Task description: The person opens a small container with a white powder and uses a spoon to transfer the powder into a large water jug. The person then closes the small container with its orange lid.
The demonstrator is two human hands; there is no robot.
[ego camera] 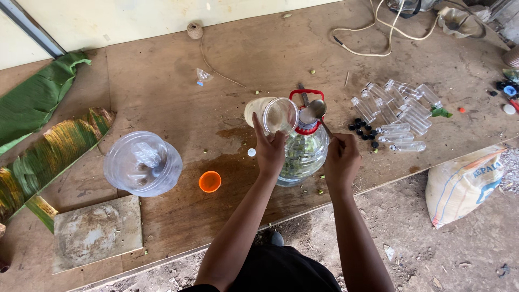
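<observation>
We see the big clear jug with red handle at the table's near edge, holding liquid and green bits. Left hand is clamped on a tilted clear cup beside the mouth; right hand's fingers are closed on a metal spoon over it. Small clear bottles lie empty with black caps off, so we judge bottling not begun.

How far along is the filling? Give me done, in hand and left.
Done: the big clear jug already holds liquid and green bits, and its orange cap lies off on the table. In hand: the left hand holds a plastic cup by the jug's mouth; the right hand holds a spoon over it. Left: the small bottles lie empty, their black caps loose.
</observation>
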